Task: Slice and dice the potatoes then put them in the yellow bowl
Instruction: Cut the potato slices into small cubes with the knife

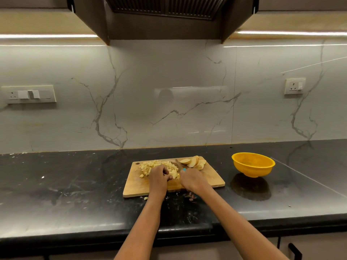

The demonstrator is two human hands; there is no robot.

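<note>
A wooden cutting board (210, 180) lies on the black counter. A pile of diced potato (159, 164) covers its far left part, and several potato slices (193, 162) lie at its far right. My left hand (158, 176) has its fingers curled over potato pieces (173, 173) at the board's middle. My right hand (191, 180) grips a knife with a teal handle; its blade (178, 163) points away between the dice and the slices. The yellow bowl (252, 164) stands on the counter to the right of the board; I see nothing in it.
The black marble counter (75, 184) runs left and right, its front edge near me. A few potato scraps (191, 196) and one dice (145, 198) lie just in front of the board. The marble backsplash carries sockets at the left (31, 94) and right (294, 86).
</note>
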